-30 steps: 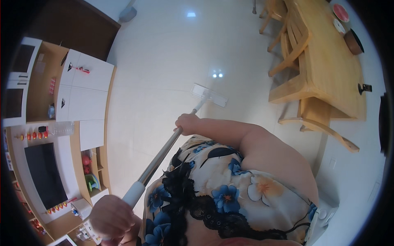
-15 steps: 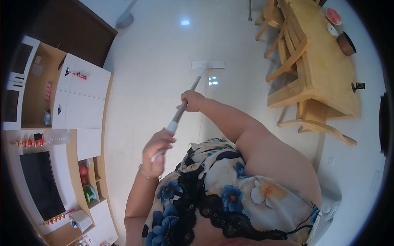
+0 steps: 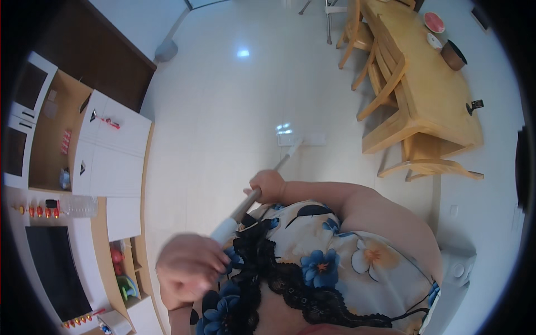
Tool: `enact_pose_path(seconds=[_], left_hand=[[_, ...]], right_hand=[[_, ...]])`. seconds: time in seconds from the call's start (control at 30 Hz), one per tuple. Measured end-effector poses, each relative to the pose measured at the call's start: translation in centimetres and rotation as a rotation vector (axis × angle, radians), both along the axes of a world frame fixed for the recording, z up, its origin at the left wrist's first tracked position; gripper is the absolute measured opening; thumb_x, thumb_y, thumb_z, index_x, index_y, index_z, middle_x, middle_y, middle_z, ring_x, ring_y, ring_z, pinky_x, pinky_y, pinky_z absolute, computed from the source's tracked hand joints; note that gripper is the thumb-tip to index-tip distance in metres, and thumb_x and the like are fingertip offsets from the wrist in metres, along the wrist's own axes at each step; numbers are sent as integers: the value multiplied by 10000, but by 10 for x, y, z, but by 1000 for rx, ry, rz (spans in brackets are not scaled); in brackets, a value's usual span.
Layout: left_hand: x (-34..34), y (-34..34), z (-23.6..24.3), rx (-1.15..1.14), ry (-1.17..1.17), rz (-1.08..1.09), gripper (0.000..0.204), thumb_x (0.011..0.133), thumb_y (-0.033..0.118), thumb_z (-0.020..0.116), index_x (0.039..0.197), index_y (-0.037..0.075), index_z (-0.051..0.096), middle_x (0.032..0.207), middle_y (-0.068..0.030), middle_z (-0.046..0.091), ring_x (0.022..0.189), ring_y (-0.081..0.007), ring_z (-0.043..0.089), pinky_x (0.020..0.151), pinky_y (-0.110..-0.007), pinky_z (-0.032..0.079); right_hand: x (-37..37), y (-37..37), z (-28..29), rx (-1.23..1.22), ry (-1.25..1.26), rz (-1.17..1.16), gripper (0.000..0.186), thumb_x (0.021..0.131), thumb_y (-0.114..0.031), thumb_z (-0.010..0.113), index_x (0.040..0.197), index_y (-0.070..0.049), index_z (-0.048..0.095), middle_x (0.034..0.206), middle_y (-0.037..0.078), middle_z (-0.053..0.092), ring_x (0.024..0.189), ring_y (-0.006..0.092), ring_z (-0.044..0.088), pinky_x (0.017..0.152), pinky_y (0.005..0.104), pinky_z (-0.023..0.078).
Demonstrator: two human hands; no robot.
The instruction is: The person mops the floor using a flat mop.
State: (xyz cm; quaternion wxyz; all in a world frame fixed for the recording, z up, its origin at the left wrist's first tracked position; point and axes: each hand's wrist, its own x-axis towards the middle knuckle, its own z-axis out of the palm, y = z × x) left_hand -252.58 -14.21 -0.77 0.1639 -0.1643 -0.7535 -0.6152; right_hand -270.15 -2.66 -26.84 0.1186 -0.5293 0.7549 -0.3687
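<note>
A flat mop (image 3: 315, 139) with a wide pale head lies on the glossy light floor (image 3: 212, 106) ahead of me. Its grey pole slants from that head down toward my left side. My left hand (image 3: 192, 263) is closed round the white grip at the pole's top end, close to my body; the grip's very end is hidden by the fingers. Farther along the pole, my right hand (image 3: 268, 186) is wrapped about the metal part, in front of my flowered dress.
A wooden dining table (image 3: 441, 95) with several chairs (image 3: 385, 84) stands on the right, bearing a brown pot (image 3: 453, 54). White cabinets (image 3: 114, 151) and a television (image 3: 58, 271) line the left. A dark door (image 3: 106, 50) is at the far left.
The mop head has come nearer and slightly right across the floor. Both hands have drawn back toward my body, the left one also outward to the left.
</note>
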Motion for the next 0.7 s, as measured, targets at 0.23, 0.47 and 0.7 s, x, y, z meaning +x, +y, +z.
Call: enact_pose_path(seconds=[0.23, 0.47, 0.7], left_hand=[[-77, 1, 12, -203, -15, -624, 422, 813, 217, 703, 505, 73, 453, 618, -82, 566, 573, -264, 610, 660, -394, 522], [-204, -5, -24, -256, -6, -601, 357, 802, 141, 699, 543, 72, 462, 590, -81, 527, 562, -293, 573, 686, -422, 512], [-365, 5, -73, -368, -74, -443, 240, 731, 53, 715, 632, 76, 498, 748, -71, 568, 778, -282, 605, 868, -469, 473]], right_hand=[[-53, 16, -14, -285, 122, -1, 362, 808, -311, 627, 512, -121, 543, 521, 120, 539, 503, 340, 548, 482, 462, 426], [-193, 3, -39, -189, 135, -98, 333, 815, -290, 631, 542, -117, 552, 579, 94, 574, 595, 330, 579, 579, 466, 452], [-382, 7, -69, 46, 83, -122, 314, 836, -317, 605, 604, -107, 604, 689, 107, 612, 740, 332, 600, 695, 453, 466]])
